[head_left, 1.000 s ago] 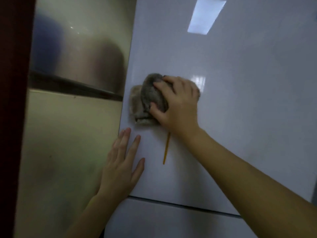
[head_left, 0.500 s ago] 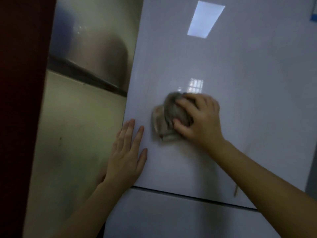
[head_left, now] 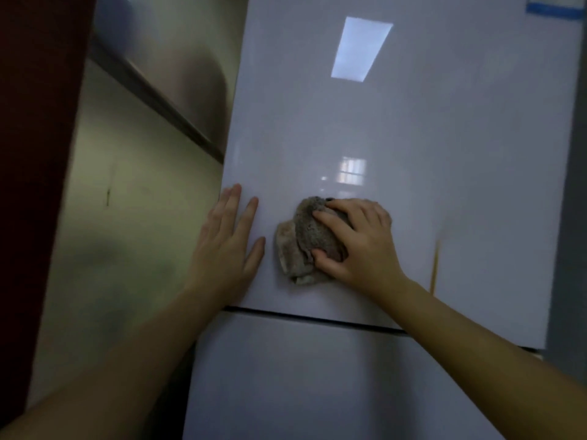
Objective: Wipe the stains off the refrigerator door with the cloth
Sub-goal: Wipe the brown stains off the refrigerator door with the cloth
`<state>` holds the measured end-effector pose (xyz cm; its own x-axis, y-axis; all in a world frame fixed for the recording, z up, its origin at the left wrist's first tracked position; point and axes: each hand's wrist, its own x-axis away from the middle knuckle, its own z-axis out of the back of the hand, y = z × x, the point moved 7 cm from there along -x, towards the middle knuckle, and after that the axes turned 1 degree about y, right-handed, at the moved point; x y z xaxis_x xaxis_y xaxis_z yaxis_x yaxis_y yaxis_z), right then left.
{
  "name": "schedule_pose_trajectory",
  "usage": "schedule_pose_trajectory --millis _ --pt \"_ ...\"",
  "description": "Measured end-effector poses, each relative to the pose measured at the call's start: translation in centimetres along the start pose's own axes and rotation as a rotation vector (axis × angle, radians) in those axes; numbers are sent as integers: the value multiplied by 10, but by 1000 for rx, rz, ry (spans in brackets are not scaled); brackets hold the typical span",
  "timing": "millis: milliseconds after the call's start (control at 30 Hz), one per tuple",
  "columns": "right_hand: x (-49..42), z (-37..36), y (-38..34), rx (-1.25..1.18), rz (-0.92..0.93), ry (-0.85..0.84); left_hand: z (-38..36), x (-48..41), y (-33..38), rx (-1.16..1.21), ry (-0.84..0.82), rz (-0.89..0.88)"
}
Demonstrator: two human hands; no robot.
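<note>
The right hand (head_left: 355, 242) presses a bunched grey-brown cloth (head_left: 301, 242) flat against the upper refrigerator door (head_left: 413, 138), low down on the panel and a little left of its middle. The fingers (head_left: 330, 217) are curled over the top of the cloth and the thumb (head_left: 324, 258) hooks under its lower edge, so the hand is closed around it while the palm pushes it onto the glossy white surface. The left hand (head_left: 225, 246) lies open and flat, fingers straight and together, on the left edge of the same door, just beside the cloth but not touching it; it holds nothing. To the right of the wiping hand, a thin yellowish streak (head_left: 434, 268) runs down the door near its right side. Below both hands a dark seam (head_left: 317, 317) separates this door from the lower door (head_left: 301, 376). A blue-edged label (head_left: 552, 6) shows at the top right corner. A shiny metal wall panel (head_left: 133, 217) stands to the left of the refrigerator.
</note>
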<state>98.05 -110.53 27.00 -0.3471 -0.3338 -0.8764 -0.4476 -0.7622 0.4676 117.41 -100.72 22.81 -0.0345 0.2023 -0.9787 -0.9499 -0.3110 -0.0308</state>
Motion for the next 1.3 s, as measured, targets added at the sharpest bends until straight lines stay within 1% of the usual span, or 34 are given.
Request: schedule_pose_trajectory --millis 100,267,400,567,733,867,1000,1133,1300 --pt "4 -2 -1 1 -22 18 6 4 5 -8 45 -5" --pt "6 -2 0 -10 -34 39 -3 22 20 -44 76 -85" --pt "8 -1 -1 -25 -43 37 -2 21 16 -20 86 -65" --pt "16 -2 -2 -55 -68 108 -8 24 21 -24 118 -67" --pt "16 0 0 -48 -71 124 -4 23 14 -68 74 -99" --pt "21 -2 -5 -53 -152 132 0 46 14 -73 76 -82" --pt "29 -5 -12 -36 -216 127 -4 84 11 -55 127 -48" --pt "19 -4 -11 -40 -207 122 -5 102 7 -44 193 -21" --pt "-25 -16 -24 -34 -289 173 -9 109 6 -19 220 -33"
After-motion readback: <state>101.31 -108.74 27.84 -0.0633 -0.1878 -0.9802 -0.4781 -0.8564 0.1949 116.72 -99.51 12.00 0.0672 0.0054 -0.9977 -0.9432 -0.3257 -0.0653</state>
